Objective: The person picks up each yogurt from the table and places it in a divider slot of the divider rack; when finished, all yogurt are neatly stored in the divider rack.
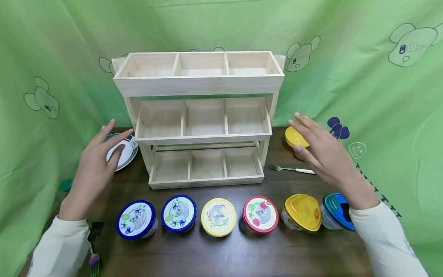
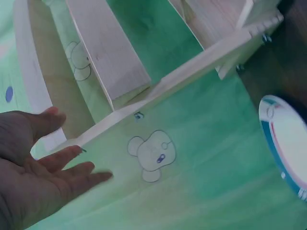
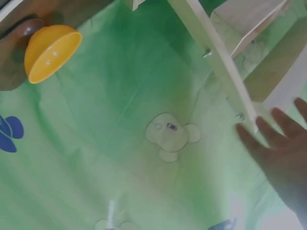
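Note:
A pale wooden three-tier shelf stands at the back of the table, each tier split into three compartments. My left hand is raised to the left of the shelf, fingers spread and holding nothing. On the other side, my right hand hovers with extended fingers, also holding nothing, above a fork and near a yellow bowl. Lidded tubs line the front: two blue-lidded tubs, a pale yellow-lidded tub, a red-lidded tub, a gold-lidded tub and another blue-lidded tub.
A white plate with a blue rim lies left of the shelf, partly behind my left hand. A purple-and-green fork is by my left sleeve. A green lid-like object sits at the left edge. Green cloth surrounds the dark table.

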Available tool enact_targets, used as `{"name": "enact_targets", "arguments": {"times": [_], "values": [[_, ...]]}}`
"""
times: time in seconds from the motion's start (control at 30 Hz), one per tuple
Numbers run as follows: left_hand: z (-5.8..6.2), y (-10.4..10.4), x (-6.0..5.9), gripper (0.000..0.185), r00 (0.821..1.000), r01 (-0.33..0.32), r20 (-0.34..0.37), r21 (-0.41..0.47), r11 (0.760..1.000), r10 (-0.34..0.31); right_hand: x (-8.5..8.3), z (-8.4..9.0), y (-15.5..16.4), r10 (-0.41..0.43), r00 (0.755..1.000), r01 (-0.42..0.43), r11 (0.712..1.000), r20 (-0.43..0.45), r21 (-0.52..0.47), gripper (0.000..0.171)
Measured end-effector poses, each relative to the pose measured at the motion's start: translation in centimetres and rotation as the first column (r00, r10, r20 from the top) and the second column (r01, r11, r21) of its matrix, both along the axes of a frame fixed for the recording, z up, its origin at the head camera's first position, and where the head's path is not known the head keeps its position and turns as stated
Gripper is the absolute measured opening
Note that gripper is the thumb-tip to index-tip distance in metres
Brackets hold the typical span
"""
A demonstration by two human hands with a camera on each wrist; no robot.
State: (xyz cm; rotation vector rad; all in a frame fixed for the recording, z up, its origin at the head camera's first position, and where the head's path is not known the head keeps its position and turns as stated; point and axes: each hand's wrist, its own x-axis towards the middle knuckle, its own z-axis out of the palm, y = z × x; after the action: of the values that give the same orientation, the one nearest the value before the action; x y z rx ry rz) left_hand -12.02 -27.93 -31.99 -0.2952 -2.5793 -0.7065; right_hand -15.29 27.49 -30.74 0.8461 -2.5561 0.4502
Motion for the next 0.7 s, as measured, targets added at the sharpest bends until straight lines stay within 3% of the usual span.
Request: {"name": "enact_targets", "arguments": {"times": [0.13, 0.33, 0.5, 0.6, 0.7], "values": [[-1.3, -0.1, 0.0, 0.048, 0.998, 0.002, -0.062, 0.052, 0.999, 0.001, -0.2, 0.0, 1.5, 0.089, 0.986, -0.112, 0.98, -0.141, -0.165, 0.067], [-3.9, -0.1, 0.1, 0.057, 0.991, 0.063, -0.12, 0.087, 0.994, -0.052, 1.1, 0.3, 3.7, 0.031, 0.977, -0.099, 0.943, -0.213, -0.317, 0.066], [-5.6, -0.3, 0.7, 0.049, 0.982, 0.139, -0.152, 0.142, 0.98, -0.117, 3.3, 0.2, 5.1, -0.017, 0.973, -0.107, 0.848, -0.229, -0.519, 0.061], [-6.8, -1.1, 1.2, 0.041, 0.983, 0.177, -0.1, 0.23, 0.957, -0.157, 4.4, -0.7, 6.8, -0.057, 0.986, -0.048, 0.795, -0.155, -0.605, 0.053], [-8.0, -2.0, 1.6, 0.034, 0.978, 0.197, -0.004, 0.33, 0.923, -0.207, 5.1, -2.3, 8.8, -0.107, 0.992, 0.033, 0.738, -0.068, -0.674, 0.047]]}}
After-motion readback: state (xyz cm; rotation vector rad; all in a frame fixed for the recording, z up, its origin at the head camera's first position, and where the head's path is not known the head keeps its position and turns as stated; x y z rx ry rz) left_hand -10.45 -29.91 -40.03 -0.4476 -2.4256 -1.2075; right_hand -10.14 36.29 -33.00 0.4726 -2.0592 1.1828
